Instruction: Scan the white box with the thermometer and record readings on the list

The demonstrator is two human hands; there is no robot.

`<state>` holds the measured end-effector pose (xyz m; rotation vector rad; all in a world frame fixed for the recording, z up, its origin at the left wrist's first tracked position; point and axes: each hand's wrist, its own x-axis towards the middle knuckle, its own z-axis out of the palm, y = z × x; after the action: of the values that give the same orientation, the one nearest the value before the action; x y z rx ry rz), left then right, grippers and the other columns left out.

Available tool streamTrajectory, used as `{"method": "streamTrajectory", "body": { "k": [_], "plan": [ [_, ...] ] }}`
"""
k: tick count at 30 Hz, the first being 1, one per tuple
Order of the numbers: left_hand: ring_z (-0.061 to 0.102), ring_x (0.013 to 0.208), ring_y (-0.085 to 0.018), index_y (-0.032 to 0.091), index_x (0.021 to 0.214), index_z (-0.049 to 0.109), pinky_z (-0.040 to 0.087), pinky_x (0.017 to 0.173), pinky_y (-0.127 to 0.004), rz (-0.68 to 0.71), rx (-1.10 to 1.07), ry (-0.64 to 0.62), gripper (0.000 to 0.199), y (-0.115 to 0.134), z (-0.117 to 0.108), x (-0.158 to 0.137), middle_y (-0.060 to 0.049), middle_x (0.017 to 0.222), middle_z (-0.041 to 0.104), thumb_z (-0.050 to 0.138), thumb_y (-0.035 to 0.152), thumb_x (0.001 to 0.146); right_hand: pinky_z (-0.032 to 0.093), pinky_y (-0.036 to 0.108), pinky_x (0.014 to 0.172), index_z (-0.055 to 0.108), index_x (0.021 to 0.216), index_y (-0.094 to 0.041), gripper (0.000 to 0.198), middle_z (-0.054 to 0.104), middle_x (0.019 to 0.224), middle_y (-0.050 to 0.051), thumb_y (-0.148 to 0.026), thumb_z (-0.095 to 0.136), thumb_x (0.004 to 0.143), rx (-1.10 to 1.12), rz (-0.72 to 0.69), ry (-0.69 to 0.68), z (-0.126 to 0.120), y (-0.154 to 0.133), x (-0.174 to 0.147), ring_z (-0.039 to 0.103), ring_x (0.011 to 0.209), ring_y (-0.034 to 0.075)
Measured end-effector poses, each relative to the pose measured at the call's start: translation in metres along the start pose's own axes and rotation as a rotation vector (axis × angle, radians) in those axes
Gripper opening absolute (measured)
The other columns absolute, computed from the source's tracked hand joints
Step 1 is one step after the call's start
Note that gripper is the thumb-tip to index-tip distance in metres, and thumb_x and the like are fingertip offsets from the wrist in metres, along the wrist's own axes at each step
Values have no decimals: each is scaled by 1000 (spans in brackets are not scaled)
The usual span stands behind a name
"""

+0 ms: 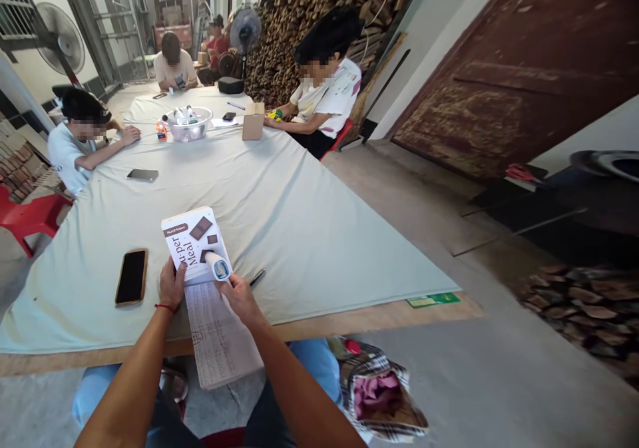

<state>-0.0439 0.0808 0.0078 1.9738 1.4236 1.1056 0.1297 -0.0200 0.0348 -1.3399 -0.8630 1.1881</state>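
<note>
My left hand (172, 285) is closed on the lower left edge of a white box (177, 235) printed with brown shapes and the words "Nutri-Motion" and "Meal". In my right hand (242, 298) is a white tube-shaped device (213, 259) with a blue-rimmed end, held over the box's lower right part. Its exact kind I cannot make out. Beneath the box, handwritten paper sheets (219, 335) hang over the table edge. A dark pen (257, 277) lies just right of my right hand. Left of my left hand rests a black-screened phone (131, 277) in a brown case.
A pale cloth covers the long table (299, 235). Farther off are a grey phone (142, 175), a clear basin (190, 128) of bottles and a cardboard box (253, 123). Several people sit around the table. A checked bag (414, 415) stands by my right knee.
</note>
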Motion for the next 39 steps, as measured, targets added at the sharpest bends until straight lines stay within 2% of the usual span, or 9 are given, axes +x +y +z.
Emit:
{"method": "streamTrajectory", "body": {
  "k": [7,11,14,19,24,29,35,37,39],
  "plan": [
    [66,93,-28,20,102,62,52,84,-43,25,-33,5,36,-3,2,1,-10,99,72,44,49,92,33,26,54,53,61,-21,31,45,51,-6,-51,59,66,-36,13,53,10,9,8,40,54,11],
    [65,92,-29,20,103,62,51,84,-44,19,0,13,36,-5,3,1,-11,97,72,44,49,92,34,27,53,55,64,-21,31,45,50,-6,-52,58,65,-15,69,60,11,11,11,42,51,12],
    [65,94,-29,20,105,62,51,85,-45,22,9,3,36,-5,3,0,-11,99,72,43,48,93,34,26,53,53,62,-21,31,46,51,-6,-52,59,65,-46,37,80,13,11,12,42,53,12],
    [64,95,-29,19,107,61,50,86,-45,30,5,-8,38,-4,3,1,-12,101,72,42,49,94,35,26,55,53,62,-21,32,45,52,-6,-52,60,65,-95,31,144,20,7,10,43,57,12],
    [64,92,-29,19,105,61,51,84,-45,20,17,2,36,-6,3,1,-12,96,71,44,48,92,38,26,58,57,70,-20,30,52,59,-4,-50,62,64,-84,43,136,24,-2,4,46,62,14],
    [64,94,-30,19,107,61,51,85,-46,19,22,-1,36,-7,3,1,-12,99,71,44,47,92,38,26,58,58,71,-20,29,51,60,-4,-48,60,65,-30,13,102,21,-13,-6,44,62,13],
    [64,97,-30,20,110,60,50,88,-46,49,27,-4,38,-8,2,0,-12,104,71,43,48,93,41,27,62,65,82,-17,36,56,67,-2,-50,60,70,-83,-46,107,-1,-18,-9,49,66,15],
    [64,97,-30,19,111,59,50,87,-46,76,28,-10,39,-8,1,0,-13,104,70,42,50,93,44,28,67,68,90,-16,38,62,75,0,-49,60,72,-203,-77,172,-22,-15,-5,54,72,18],
    [65,97,-31,19,112,58,50,87,-46,95,29,-25,41,-7,2,-1,-13,104,70,47,51,90,45,30,71,69,101,-16,40,66,87,4,-46,60,76,-428,-88,296,-50,-12,0,58,81,21]
  ]
}}
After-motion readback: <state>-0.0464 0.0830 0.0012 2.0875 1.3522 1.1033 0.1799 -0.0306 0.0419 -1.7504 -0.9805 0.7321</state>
